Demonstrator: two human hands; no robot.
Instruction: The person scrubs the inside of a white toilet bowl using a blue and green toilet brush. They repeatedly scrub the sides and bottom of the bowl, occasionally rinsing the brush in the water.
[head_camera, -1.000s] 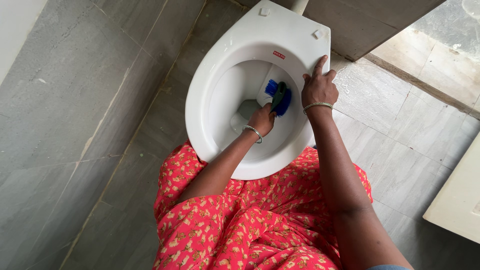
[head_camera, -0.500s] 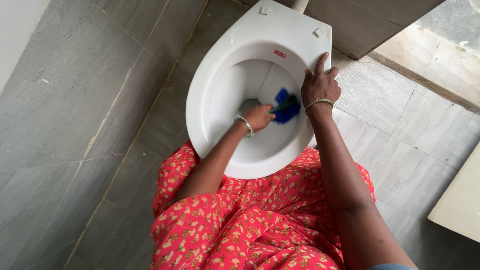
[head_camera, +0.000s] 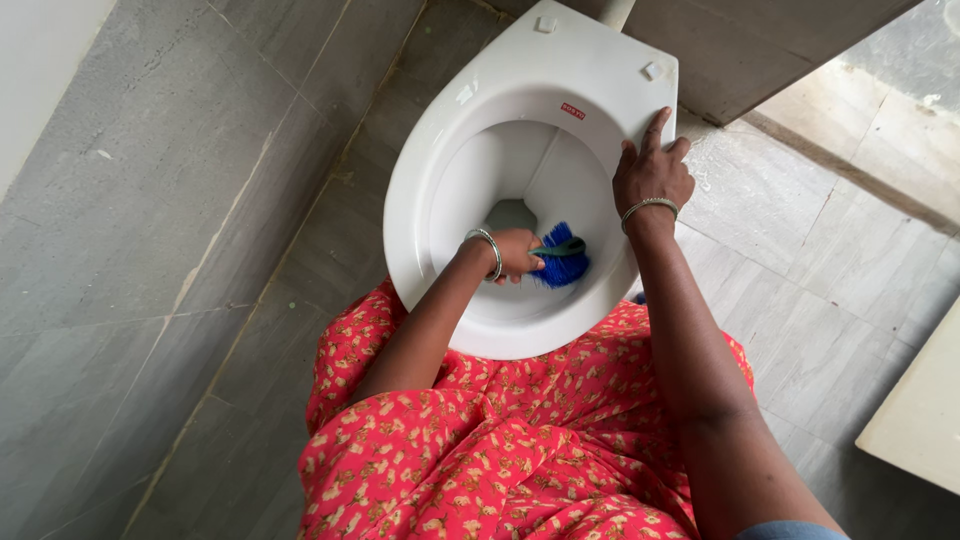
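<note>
fingers of the left hand (head_camera: 518, 252) wrap tight round the green handle of the scrub brush (head_camera: 560, 258), low inside the white toilet bowl (head_camera: 470, 180). the brush runs off toward three o'clock from that fist, long axis near level, blue bristles against the bowl's right wall. the right hand (head_camera: 652, 172) lies at one o'clock from the bristles, fingers spread flat on the rim, holding nothing. the left hand is far nearer the brush.
</note>
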